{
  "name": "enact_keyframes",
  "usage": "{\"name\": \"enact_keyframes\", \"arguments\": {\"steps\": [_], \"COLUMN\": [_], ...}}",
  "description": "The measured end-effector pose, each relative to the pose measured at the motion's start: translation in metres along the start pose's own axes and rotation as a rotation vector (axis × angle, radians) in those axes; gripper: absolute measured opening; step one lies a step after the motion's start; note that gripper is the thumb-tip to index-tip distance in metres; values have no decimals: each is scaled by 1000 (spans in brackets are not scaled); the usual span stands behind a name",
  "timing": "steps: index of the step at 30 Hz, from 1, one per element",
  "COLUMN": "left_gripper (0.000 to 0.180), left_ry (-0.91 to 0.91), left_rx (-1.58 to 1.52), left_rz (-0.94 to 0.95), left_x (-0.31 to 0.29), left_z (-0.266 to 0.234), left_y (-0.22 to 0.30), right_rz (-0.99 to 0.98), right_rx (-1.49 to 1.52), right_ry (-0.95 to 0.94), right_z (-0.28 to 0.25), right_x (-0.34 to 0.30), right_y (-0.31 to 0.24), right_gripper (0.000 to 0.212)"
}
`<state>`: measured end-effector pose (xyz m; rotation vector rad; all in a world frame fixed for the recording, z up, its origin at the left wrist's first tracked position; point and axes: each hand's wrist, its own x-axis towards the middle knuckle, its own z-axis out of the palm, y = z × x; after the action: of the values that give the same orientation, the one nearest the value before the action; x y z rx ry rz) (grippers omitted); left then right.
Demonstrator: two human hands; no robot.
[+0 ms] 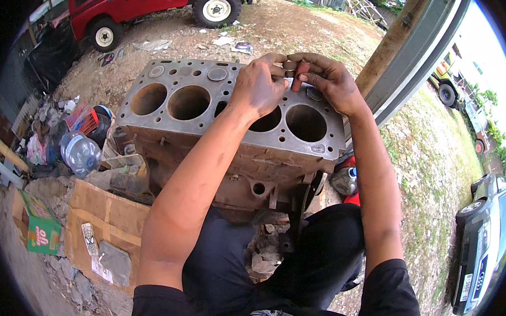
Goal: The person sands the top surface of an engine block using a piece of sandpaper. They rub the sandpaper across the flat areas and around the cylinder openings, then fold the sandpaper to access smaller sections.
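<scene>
Pinching a small red cylinder (297,83) between thumb and fingers: that's the right hand (336,82), up over the far right of the engine block (258,167). Cylinder stands near upright, slight tilt; can't tell if its lower end touches the top face. Left hand (259,89) has fingers curled in toward the right fingertips, probably to steady things; grip hidden, so can't tell if it's pinching anything. Both arms reach forward over the block, likely because the cylinder sits at the far edge. Four round holes line the top face, left forearm crossing in front of the middle. Knees (332,236) are bent close under the near side, presumably to get body and hands near the work. Cardboard (105,199) lies on the ground at left with a flat grey piece (115,262) on it, maybe to keep that off the dirt. Plastic jug (80,152) sits just beyond.
</scene>
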<state>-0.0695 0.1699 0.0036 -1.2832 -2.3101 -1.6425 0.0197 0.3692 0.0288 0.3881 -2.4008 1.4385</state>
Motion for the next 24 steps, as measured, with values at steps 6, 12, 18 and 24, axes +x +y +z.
{"name": "enact_keyframes", "arguments": {"steps": [6, 12, 18, 24], "left_gripper": [53, 52, 55, 55], "left_ry": [6, 6, -15, -14], "left_rx": [42, 95, 116, 136], "left_rz": [30, 84, 47, 86], "left_x": [-8, -10, -11, -15], "left_z": [2, 0, -1, 1], "left_y": [-3, -5, -4, -7], "right_rz": [94, 60, 38, 160], "right_rx": [-286, -152, 29, -290], "right_ry": [310, 243, 164, 374], "right_z": [1, 3, 1, 10], "right_x": [5, 5, -3, -5], "right_y": [0, 5, 6, 7], "right_gripper": [31, 31, 30, 31]}}
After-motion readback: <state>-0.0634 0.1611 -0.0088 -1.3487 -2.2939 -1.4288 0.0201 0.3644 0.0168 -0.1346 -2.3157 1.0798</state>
